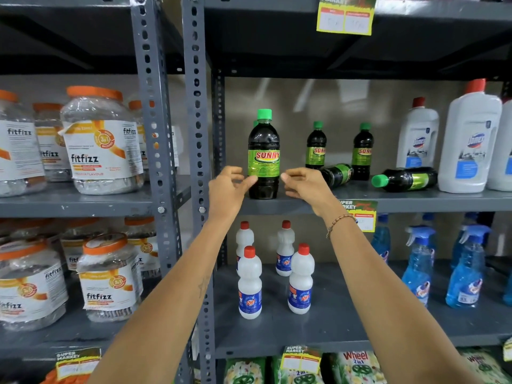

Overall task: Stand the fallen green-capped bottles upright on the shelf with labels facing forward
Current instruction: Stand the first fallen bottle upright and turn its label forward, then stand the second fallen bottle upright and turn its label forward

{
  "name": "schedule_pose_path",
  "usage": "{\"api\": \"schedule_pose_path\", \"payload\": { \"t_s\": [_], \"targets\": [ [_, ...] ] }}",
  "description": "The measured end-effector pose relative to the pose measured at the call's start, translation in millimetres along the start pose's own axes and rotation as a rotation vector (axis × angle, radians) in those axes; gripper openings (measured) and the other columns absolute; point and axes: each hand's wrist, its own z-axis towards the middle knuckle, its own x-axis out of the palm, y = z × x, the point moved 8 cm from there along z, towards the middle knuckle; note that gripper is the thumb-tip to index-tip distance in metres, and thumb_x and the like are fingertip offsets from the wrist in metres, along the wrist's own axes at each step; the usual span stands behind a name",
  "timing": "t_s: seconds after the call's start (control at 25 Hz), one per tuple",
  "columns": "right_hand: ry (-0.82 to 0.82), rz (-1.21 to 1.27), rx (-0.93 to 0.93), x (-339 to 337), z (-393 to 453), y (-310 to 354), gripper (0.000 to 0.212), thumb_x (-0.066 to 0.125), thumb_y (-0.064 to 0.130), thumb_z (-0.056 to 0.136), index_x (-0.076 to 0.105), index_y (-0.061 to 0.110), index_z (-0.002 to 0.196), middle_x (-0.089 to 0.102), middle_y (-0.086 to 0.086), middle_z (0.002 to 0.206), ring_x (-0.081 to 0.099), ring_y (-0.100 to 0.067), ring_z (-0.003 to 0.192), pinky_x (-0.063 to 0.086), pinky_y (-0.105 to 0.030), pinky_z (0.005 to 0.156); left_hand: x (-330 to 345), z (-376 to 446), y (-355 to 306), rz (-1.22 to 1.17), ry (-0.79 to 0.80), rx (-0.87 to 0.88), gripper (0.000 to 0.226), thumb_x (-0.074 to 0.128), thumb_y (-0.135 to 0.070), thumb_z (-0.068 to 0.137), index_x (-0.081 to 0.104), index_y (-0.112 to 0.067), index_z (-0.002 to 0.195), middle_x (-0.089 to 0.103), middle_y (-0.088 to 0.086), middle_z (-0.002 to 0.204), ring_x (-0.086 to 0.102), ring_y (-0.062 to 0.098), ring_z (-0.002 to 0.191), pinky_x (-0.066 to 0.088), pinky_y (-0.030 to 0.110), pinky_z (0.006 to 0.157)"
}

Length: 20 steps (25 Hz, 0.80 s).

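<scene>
A dark green-capped Sunny bottle stands upright at the front left of the grey shelf, label facing me. My left hand touches its lower left side with fingertips. My right hand hovers just right of it, fingers apart, not clearly touching. Behind it another green cap peeks out. Two more bottles stand upright further back, one in the middle and one to its right. One bottle lies on its side behind my right hand. Another fallen bottle lies with its cap pointing left.
Large white Domex bottles stand at the shelf's right end. Small white red-capped bottles and blue spray bottles fill the shelf below. Fitfizz jars occupy the left rack. A perforated steel upright runs beside my left hand.
</scene>
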Motion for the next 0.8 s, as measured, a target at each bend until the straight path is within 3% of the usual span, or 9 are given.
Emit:
{"api": "schedule_pose_path", "payload": {
  "t_s": [0.08, 0.16, 0.2, 0.28, 0.4, 0.52, 0.6, 0.8],
  "targets": [
    [-0.265, -0.075, 0.006, -33.2, 2.0, -0.5, 0.022, 0.060, 0.023, 0.091, 0.068, 0.004, 0.083, 0.065, -0.011, 0.080, 0.063, -0.021, 0.072, 0.059, -0.037, 0.079, -7.2, -16.4, -23.8, -0.002, -0.179, 0.242, 0.028, 0.054, -0.033, 0.097, 0.062, -0.006, 0.090, 0.065, 0.004, 0.077, 0.060, 0.016, 0.068, 0.048, 0.030, 0.061],
    [-0.454, -0.254, 0.034, -66.1, 3.5, 0.9, 0.034, 0.055, 0.027, 0.091, 0.058, 0.013, 0.060, 0.064, -0.015, 0.075, 0.065, -0.031, 0.075, 0.055, -0.044, 0.085, 14.6, -31.6, -44.0, 0.044, -0.140, 0.402, 0.031, 0.045, -0.026, 0.101, 0.057, -0.005, 0.081, 0.056, 0.003, 0.070, 0.050, 0.017, 0.062, 0.036, 0.025, 0.056],
    [-0.494, -0.322, 0.070, -78.7, 5.1, 1.6, 0.032, 0.053, 0.027, 0.091, 0.058, 0.011, 0.064, 0.066, -0.018, 0.081, 0.066, -0.034, 0.086, 0.054, -0.042, 0.088, 32.0, -37.6, -53.1, 0.073, -0.076, 0.457, 0.029, 0.043, -0.024, 0.101, 0.058, -0.005, 0.084, 0.057, 0.003, 0.074, 0.050, 0.016, 0.067, 0.035, 0.022, 0.061],
    [-0.516, -0.365, 0.178, -100.2, 10.1, -3.8, 0.028, 0.051, 0.027, 0.092, 0.062, 0.002, 0.094, 0.068, -0.021, 0.106, 0.063, -0.036, 0.104, 0.050, -0.041, 0.093, 69.6, -46.7, -65.2, 0.109, 0.037, 0.532, 0.026, 0.041, -0.021, 0.102, 0.061, -0.005, 0.094, 0.062, 0.005, 0.089, 0.054, 0.018, 0.083, 0.039, 0.022, 0.074],
    [-0.509, -0.223, 0.310, -116.3, 18.6, -17.6, 0.054, 0.054, 0.031, 0.090, 0.038, -0.003, 0.128, 0.057, -0.015, 0.121, 0.059, -0.032, 0.111, 0.051, -0.044, 0.095, 117.1, -51.2, -69.2, 0.210, 0.092, 0.595, 0.035, 0.037, -0.024, 0.100, 0.063, -0.003, 0.109, 0.067, 0.012, 0.107, 0.061, 0.027, 0.098, 0.044, 0.030, 0.085],
    [-0.465, -0.179, 0.342, -120.3, 33.0, -21.7, 0.069, 0.052, 0.034, 0.088, 0.016, -0.001, 0.135, 0.051, -0.016, 0.128, 0.054, -0.030, 0.109, 0.050, -0.046, 0.097, 153.4, -52.8, -53.2, 0.597, 0.048, 0.631, 0.041, 0.034, -0.031, 0.099, 0.064, -0.006, 0.112, 0.069, 0.010, 0.109, 0.064, 0.028, 0.100, 0.048, 0.038, 0.086],
    [-0.428, -0.201, 0.373, -119.5, 42.3, -21.5, 0.089, 0.052, 0.045, 0.083, 0.003, -0.002, 0.142, 0.048, -0.017, 0.135, 0.052, -0.032, 0.119, 0.048, -0.046, 0.099, 162.8, -57.3, -43.1, 0.773, -0.003, 0.625, 0.040, 0.034, -0.033, 0.100, 0.063, -0.009, 0.111, 0.068, 0.006, 0.107, 0.062, 0.027, 0.095, 0.043, 0.039, 0.085],
    [-0.301, -0.516, 0.365, -117.3, 65.2, -19.3, 0.099, 0.051, 0.057, 0.084, 0.005, -0.005, 0.147, 0.042, -0.020, 0.141, 0.056, -0.036, 0.116, 0.049, -0.044, 0.098, 161.1, -59.5, -44.7, 0.825, -0.126, 0.661, 0.036, 0.036, -0.032, 0.099, 0.063, -0.009, 0.107, 0.067, 0.006, 0.103, 0.060, 0.026, 0.089, 0.039, 0.038, 0.085]
  ]
}}
